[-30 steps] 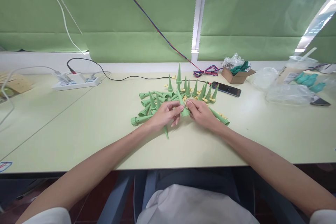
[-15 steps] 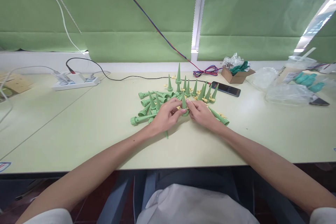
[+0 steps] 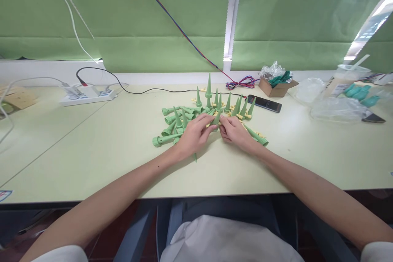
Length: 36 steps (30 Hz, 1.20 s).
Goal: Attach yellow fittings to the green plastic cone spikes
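Observation:
My left hand [image 3: 194,134] and my right hand [image 3: 235,131] meet at the middle of a pale green table [image 3: 92,151]. Between their fingertips they pinch one green plastic cone spike [image 3: 216,119], its tip tilted up and to the right. Around them lies a heap of like green spikes [image 3: 176,123], some flat on the left. Several more spikes stand upright [image 3: 227,104] behind my hands on small yellow bases. One long spike [image 3: 257,136] lies under my right wrist.
A dark phone [image 3: 264,104] lies behind the spikes to the right. A small cardboard box [image 3: 278,86] with plastic wrap, clear bags [image 3: 334,108] with teal parts, a white power strip [image 3: 87,94] with cables and a red-blue wire [image 3: 242,82] line the back edge.
The held spike has turned from leaning left, through upright, to leaning right. Both hands have shifted slightly away from me, toward the standing spikes.

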### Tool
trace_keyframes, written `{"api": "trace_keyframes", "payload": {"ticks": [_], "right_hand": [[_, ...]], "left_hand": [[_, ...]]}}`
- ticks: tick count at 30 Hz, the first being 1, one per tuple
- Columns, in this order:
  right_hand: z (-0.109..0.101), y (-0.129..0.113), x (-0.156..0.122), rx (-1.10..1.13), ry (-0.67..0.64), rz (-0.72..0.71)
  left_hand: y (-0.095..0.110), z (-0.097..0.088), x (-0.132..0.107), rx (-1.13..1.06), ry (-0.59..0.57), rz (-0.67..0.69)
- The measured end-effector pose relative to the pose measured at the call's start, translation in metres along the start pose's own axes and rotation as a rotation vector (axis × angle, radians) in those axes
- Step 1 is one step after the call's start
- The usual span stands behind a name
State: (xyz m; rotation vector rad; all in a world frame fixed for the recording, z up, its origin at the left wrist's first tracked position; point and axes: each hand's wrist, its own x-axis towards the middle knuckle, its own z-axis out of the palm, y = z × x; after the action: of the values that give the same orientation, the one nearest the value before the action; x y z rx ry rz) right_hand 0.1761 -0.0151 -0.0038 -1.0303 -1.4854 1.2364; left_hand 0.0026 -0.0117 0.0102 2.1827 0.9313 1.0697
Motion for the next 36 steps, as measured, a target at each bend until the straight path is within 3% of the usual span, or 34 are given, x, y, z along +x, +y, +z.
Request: {"api": "trace_keyframes", "payload": {"ticks": [5, 13, 28, 36], "right_hand": [[0.0, -0.003, -0.001, 0.077, -0.018, 0.061], [-0.001, -0.002, 0.001, 0.144, -0.04, 0.111], [-0.004, 0.008, -0.002, -0.101, -0.022, -0.131], [-0.003, 0.003, -0.004, -0.195, -0.004, -0.188]], "left_hand": [[0.0, 0.0, 0.002, -0.062, 0.086, -0.111], [-0.002, -0.001, 0.003, -0.028, 0.084, -0.104], [0.004, -0.002, 0.004, -0.291, -0.015, -0.252], [0.005, -0.005, 0.007, -0.411, -0.094, -0.25]]}}
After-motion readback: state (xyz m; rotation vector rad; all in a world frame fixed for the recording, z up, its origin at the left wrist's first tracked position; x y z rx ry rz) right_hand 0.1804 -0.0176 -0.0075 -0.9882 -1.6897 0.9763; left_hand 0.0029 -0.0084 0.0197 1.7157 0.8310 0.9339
